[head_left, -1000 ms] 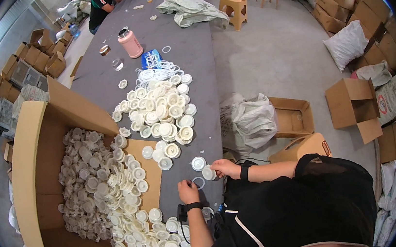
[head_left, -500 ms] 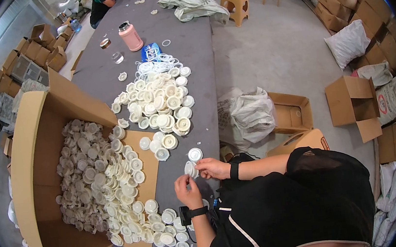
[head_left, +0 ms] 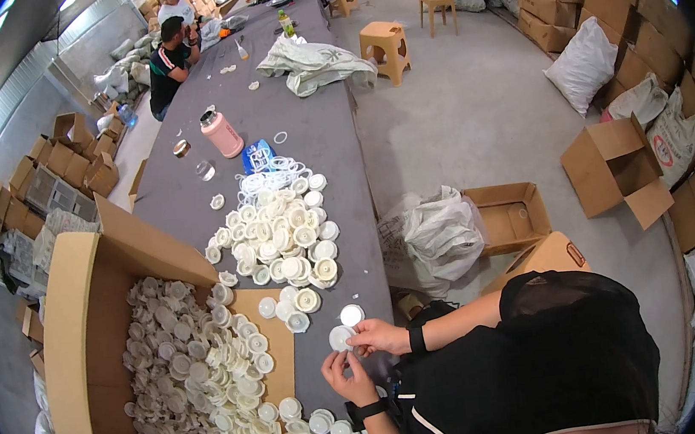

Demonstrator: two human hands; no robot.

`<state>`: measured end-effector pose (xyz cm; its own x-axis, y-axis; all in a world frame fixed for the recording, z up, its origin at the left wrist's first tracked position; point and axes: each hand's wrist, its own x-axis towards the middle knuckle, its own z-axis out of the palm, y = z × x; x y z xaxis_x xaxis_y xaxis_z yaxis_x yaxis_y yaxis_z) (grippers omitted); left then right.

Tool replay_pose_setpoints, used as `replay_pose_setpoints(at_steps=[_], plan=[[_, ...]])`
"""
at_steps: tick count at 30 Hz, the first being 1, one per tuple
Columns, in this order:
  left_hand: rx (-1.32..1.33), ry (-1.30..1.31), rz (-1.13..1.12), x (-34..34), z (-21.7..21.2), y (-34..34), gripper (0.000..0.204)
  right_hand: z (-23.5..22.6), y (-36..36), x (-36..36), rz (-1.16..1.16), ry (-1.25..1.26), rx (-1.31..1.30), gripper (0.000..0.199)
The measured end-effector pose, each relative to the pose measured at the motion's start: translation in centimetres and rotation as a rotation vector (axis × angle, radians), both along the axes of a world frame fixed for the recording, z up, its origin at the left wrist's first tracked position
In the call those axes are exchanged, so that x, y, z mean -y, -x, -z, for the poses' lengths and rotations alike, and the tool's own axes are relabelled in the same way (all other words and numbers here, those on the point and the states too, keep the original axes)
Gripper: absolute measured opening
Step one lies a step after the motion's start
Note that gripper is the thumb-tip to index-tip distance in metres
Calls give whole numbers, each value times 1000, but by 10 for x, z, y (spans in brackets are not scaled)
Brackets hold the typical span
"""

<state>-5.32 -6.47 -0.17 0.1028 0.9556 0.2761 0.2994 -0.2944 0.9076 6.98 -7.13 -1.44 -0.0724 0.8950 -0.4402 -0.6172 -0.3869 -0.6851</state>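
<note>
Pinching from both sides, a round white plastic cap (head_left: 340,338) is held between the left hand (head_left: 351,379) and right hand (head_left: 376,336), now raised off the long grey table (head_left: 330,142); a second loose white cap (head_left: 351,314) lies at one o'clock, an open cardboard box (head_left: 78,333) at nine o'clock.

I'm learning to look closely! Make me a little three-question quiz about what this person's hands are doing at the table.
1. True or false: both hands hold one white round cap.
2. What spills out of the big cardboard box? A) white caps B) bottles C) bags
3. What colour is the bottle standing up on the grey table?

Key:
1. True: the left hand and right hand both pinch it.
2. A
3. Pink
</note>
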Motion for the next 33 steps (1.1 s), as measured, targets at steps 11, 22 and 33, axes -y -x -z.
replay_pose_setpoints(at_steps=[11,22,33], plan=[[907,870,28,-10,-7,6,6,-19,13,1,35,-212,77,20],[1021,681,107,-1,1,3,7,-27,19,0,77,-179,48,20],[1231,618,65,-9,-14,11,7,-56,23,-1,27,-264,20,20]])
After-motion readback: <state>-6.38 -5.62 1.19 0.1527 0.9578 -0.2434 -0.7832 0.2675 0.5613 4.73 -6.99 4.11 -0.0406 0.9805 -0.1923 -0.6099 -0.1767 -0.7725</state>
